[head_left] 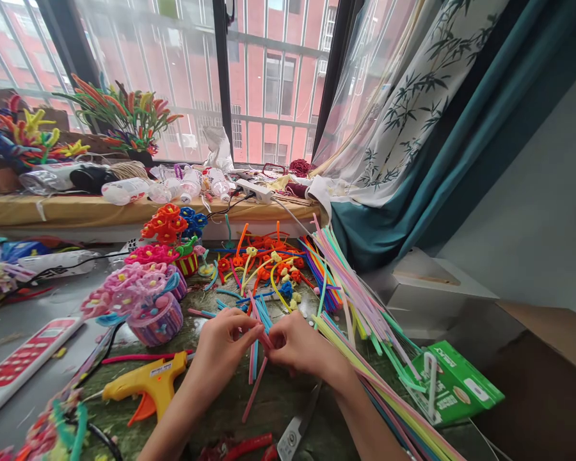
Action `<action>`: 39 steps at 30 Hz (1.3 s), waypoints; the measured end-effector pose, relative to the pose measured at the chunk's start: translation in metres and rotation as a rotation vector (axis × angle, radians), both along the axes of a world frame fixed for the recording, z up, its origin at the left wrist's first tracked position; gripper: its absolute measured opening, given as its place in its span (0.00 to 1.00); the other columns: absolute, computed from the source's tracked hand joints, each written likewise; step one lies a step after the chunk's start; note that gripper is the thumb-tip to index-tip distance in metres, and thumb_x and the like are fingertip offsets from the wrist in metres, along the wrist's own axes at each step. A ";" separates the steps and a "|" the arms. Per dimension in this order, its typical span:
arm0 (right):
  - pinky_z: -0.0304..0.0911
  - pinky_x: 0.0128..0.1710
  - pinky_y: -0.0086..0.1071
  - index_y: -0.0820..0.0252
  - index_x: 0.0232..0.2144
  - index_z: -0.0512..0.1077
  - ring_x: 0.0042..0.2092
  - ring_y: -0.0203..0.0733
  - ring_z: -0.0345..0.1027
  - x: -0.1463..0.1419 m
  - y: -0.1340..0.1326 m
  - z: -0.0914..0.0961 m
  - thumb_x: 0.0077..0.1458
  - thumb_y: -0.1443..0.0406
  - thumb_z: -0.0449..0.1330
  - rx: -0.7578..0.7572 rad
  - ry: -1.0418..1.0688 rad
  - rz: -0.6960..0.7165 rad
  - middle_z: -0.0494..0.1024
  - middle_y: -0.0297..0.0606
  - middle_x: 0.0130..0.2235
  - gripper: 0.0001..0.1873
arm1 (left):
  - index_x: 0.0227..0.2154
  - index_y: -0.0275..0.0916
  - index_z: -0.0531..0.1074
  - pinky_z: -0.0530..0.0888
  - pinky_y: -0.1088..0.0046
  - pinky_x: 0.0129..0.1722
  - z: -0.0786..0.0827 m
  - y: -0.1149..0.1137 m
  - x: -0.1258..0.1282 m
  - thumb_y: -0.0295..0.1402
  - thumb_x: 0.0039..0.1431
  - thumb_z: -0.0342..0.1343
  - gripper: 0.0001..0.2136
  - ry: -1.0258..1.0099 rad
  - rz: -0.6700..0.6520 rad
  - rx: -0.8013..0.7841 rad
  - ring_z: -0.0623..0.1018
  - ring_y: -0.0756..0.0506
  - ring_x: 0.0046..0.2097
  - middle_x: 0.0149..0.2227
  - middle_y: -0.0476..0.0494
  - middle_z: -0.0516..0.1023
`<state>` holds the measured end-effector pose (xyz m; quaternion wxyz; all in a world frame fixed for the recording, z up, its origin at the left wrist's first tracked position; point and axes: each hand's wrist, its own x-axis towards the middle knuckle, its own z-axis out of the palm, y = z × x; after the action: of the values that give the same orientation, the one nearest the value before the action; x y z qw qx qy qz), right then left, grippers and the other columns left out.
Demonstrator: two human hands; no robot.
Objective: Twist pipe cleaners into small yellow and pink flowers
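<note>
Both hands meet over the middle of the table, fingertips pinched on a pink pipe cleaner (265, 339). My left hand (228, 339) is closed on it from the left; my right hand (300, 346) is closed on it from the right. The fingers partly hide how it is bent. Just beyond and below them lie short cut blue pipe cleaners (263, 308) and pink pieces, one a loose pink stem (254, 392). Near my left forearm rests a yellow glue gun (148, 384). Between my forearms, scissors (297, 426) lie partly in shadow.
Pipe-cleaner flowers in a purple pot (157, 320) stand left, near a red-and-white remote-shaped object (26, 362). Orange flower pieces (264, 256) are scattered behind my hands. Long pastel pipe cleaners (365, 301) and a green box (465, 384) are right. Bottles (125, 190) line the windowsill.
</note>
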<state>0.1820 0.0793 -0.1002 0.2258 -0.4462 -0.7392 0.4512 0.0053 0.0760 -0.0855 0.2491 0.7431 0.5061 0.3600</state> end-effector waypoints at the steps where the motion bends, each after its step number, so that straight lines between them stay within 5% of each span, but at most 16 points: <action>1: 0.53 0.10 0.20 0.62 0.16 0.63 0.14 0.32 0.61 0.000 0.000 0.000 0.43 0.72 0.55 -0.008 0.000 0.003 0.62 0.27 0.15 0.08 | 0.25 0.40 0.80 0.64 0.72 0.29 0.000 0.000 0.000 0.40 0.55 0.54 0.13 -0.004 -0.004 -0.003 0.70 0.46 0.30 0.27 0.46 0.77; 17: 0.46 0.14 0.19 0.63 0.14 0.61 0.17 0.27 0.53 0.004 0.000 0.009 0.45 0.71 0.58 -0.014 -0.007 0.100 0.55 0.24 0.15 0.13 | 0.25 0.39 0.80 0.64 0.73 0.28 0.002 0.003 -0.005 0.40 0.53 0.58 0.11 -0.045 -0.071 -0.037 0.70 0.47 0.28 0.25 0.47 0.75; 39: 0.51 0.13 0.20 0.63 0.15 0.65 0.15 0.30 0.60 0.002 0.001 0.004 0.44 0.73 0.56 -0.107 0.002 0.072 0.62 0.25 0.14 0.09 | 0.21 0.39 0.77 0.65 0.72 0.30 0.000 0.002 0.001 0.43 0.53 0.55 0.14 -0.039 0.012 -0.010 0.71 0.45 0.29 0.25 0.46 0.75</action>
<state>0.1837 0.0803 -0.0958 0.1861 -0.4301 -0.7294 0.4984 0.0059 0.0783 -0.0853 0.2604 0.7316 0.5076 0.3733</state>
